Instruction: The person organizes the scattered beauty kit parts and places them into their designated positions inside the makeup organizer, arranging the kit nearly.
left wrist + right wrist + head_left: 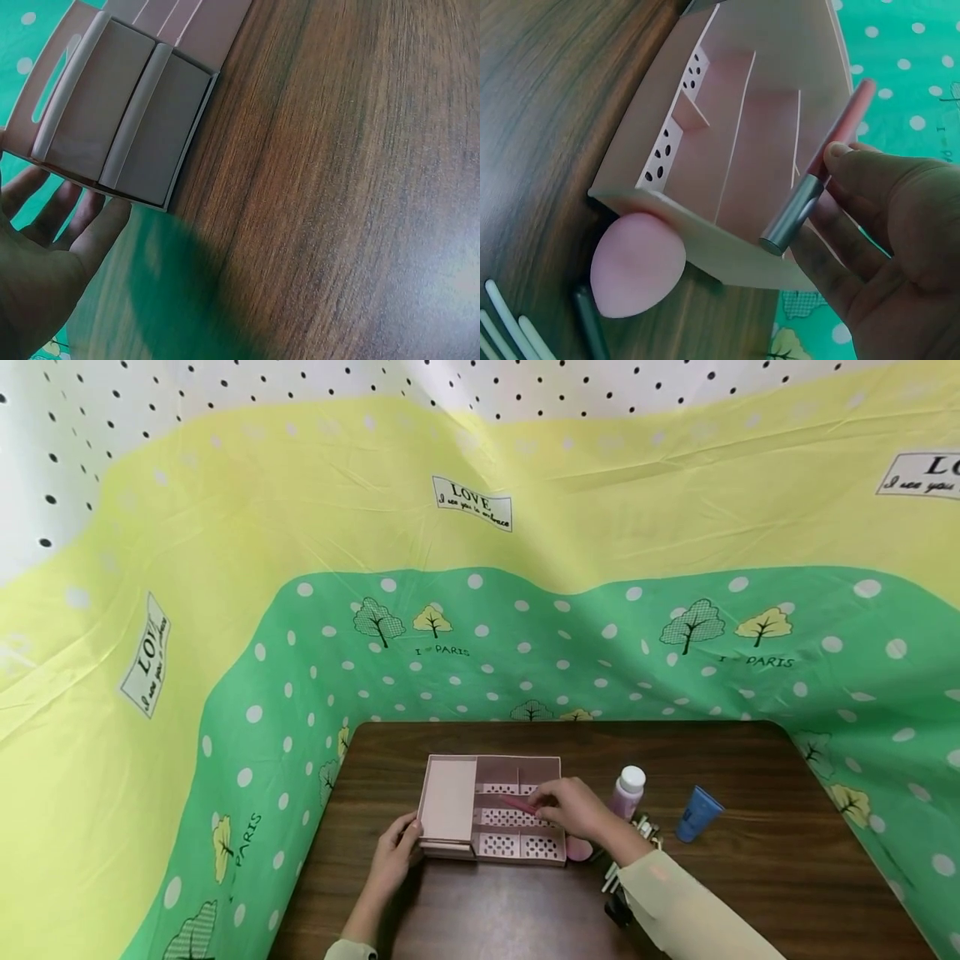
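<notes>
**Slim pink-and-silver tube held above the organizer's right half**

On my feeds, the right hand pinches a slim, round pink-and-silver tube between thumb and fingers; that grip is firm on it. The tube is tilted, above the perforated compartments on the right side of a pale pink, box-shaped organizer.

I see the left hand at the organizer's near left corner, fingers extended and touching its side; that grip is loose. Two flat drawer fronts face the near side there.

The organizer sits on the dark brown wood-grain tabletop. At its near right corner I find a pink egg-shaped sponge, with slim white sticks near it. Farther right stand a white-capped bottle and a blue squeeze tube. Green dotted fabric hangs beyond the far edge.
</notes>
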